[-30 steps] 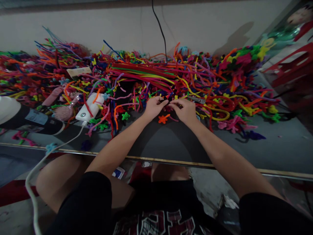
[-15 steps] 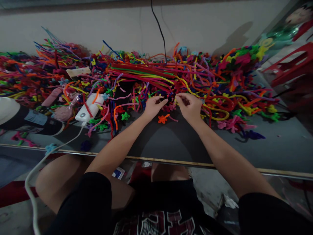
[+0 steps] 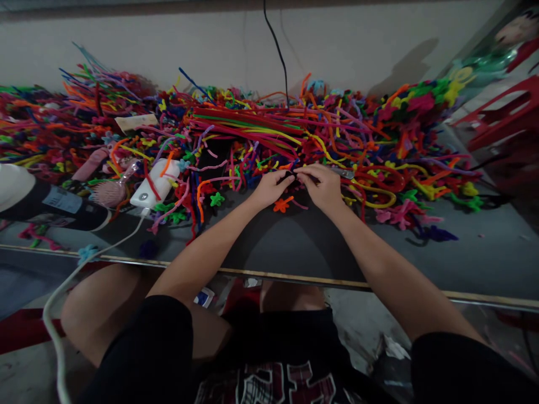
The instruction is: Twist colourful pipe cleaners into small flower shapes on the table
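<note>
Pipe-cleaner piece (image 3: 297,177), short and dark, sits just beyond the orange flower (image 3: 281,204), raised slightly off the table (image 3: 295,247). You hold it from both ends. Your left hand (image 3: 269,189) comes in from the flower's left and your right hand (image 3: 324,188) from its right. Each thumb and forefinger is closed in a tight pinch, with the tips of the two hands almost touching. The piece's long axis runs left to right between the pinches (it is too small and dark to tell whether it is straight or bent). Neither hand is nearer, since they meet over it evenly. Your other fingers curl loosely and hold nothing.

The tabletop is dark and smooth, with a metal edge on your side of the flower. Beyond the flower a tangled heap (image 3: 252,126) of coloured pipe cleaners reaches back to the pale wall (image 3: 337,45), where a black cable (image 3: 278,50) hangs down. Well left of the flower lie a white charger (image 3: 154,182) and a pink hairbrush (image 3: 110,191). A red chair (image 3: 501,118) stands far to its right.
</note>
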`<control>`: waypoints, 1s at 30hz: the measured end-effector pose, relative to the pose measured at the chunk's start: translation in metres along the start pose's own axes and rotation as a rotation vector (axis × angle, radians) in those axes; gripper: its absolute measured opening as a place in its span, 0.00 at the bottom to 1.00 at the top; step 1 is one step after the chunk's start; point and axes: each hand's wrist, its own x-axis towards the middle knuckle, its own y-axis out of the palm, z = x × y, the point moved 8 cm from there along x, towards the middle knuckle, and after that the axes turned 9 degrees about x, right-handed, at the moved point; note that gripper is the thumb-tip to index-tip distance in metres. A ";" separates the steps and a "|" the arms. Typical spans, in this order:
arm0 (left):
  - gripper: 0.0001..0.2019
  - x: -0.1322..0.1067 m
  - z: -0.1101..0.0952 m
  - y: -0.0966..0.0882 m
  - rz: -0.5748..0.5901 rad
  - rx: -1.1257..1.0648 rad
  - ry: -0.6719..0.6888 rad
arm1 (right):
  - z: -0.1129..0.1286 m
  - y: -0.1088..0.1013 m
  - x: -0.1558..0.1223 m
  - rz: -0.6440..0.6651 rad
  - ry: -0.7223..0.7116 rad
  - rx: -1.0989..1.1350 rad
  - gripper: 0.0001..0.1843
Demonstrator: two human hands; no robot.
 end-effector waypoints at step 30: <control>0.08 0.000 0.022 0.003 -0.055 -0.584 -0.334 | -0.004 0.011 -0.007 0.033 0.076 -0.022 0.15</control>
